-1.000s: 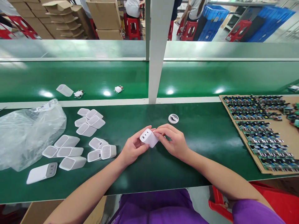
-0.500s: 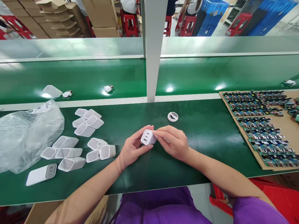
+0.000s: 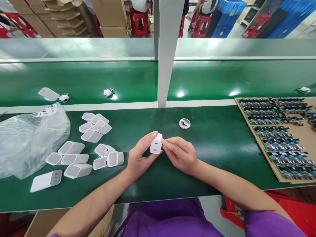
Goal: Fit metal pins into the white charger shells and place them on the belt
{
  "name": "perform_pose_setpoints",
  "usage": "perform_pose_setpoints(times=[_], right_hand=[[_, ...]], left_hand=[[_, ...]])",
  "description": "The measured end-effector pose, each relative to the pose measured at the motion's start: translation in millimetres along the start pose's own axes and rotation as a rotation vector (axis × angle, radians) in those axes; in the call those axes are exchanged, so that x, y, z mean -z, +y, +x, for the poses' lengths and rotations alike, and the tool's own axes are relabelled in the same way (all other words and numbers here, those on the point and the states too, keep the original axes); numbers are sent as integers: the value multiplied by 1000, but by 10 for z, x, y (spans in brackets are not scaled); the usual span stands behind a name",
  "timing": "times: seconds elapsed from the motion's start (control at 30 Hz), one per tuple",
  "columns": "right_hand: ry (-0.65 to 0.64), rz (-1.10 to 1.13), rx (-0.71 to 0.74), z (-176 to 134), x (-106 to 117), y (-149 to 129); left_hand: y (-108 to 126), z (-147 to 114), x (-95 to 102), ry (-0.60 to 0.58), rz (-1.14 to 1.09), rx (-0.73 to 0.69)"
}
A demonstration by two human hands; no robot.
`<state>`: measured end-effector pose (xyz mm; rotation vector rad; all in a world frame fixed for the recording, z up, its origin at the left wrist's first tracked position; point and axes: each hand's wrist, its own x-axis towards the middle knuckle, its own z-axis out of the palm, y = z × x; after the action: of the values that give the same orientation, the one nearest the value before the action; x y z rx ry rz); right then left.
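My left hand (image 3: 140,158) and my right hand (image 3: 181,154) both grip one white charger housing (image 3: 156,145) just above the green table (image 3: 217,138). Its port face, with two slots, points toward me. Left fingers wrap its left side and top. Right fingertips pinch its right side. To the left lie several empty white housing shells (image 3: 93,128), most with the open end showing, and one longer white housing with ports (image 3: 45,180).
A crumpled clear plastic bag (image 3: 29,138) sits at the far left. A cardboard sheet (image 3: 303,131) with rows of circuit boards lies at right. A small white tape roll (image 3: 184,123) rests near a grey post (image 3: 168,52). Loose parts lie on the conveyor belt (image 3: 79,82) behind.
The housing has turned in my hands so its port face points more squarely at me. Parts on the belt behind have drifted left.
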<state>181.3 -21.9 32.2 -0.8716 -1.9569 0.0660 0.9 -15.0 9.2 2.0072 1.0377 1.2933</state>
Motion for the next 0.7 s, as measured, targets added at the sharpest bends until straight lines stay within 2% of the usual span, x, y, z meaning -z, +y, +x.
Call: perform_pose_setpoints(times=[0.07,0.13,0.27,0.37,0.5,0.7], right_hand=[[-4,-4,16,-18,-21,-17],[-15,82,-39,-14,-32,-27],[-98,435,-320,33,-41,-11],[-140,591,-509,51,-50,16],[-157,665,-674,41,-71,2],[-107,718,-810,62,-135,42]], left_hand=[[9,6,6,36,59,-78],[19,11,10,28,42,-58],[36,35,6,-69,-261,227],[35,49,4,-86,-450,403],[22,14,11,-123,-401,560],[0,23,-24,-145,-337,607]])
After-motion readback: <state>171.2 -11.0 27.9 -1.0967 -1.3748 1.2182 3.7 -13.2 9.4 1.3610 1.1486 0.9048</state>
